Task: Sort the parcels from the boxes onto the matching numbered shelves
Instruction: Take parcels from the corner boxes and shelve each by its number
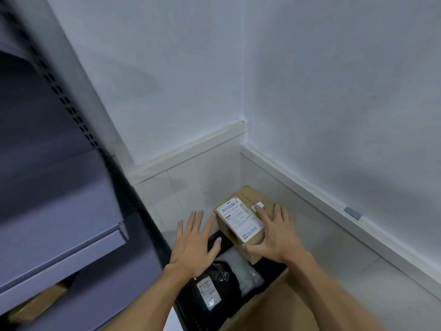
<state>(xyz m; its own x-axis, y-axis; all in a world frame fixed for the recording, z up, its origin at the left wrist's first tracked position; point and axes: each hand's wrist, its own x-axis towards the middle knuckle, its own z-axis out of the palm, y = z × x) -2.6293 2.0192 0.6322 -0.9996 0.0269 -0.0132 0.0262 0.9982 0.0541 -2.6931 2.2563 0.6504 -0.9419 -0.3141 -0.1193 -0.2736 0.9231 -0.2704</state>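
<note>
Cardboard parcel [247, 195] with a white shipping label [241, 222] sits tilted at the far end of an open box [267, 306] on the tiled floor [310, 240], in the corner of 2 pale walls. The right hand [276, 232] lies on the parcel's right side, fingers spread and nearly straight, with the thumb pressed against its near corner. The left hand [195, 242] is flat and wide open just left of the parcel, holding nothing. Below the hands, inside the box, lie a black bagged parcel [222, 278] and a pale bagged parcel [243, 268]. Grey shelves [59, 211] stand at the left.
</note>
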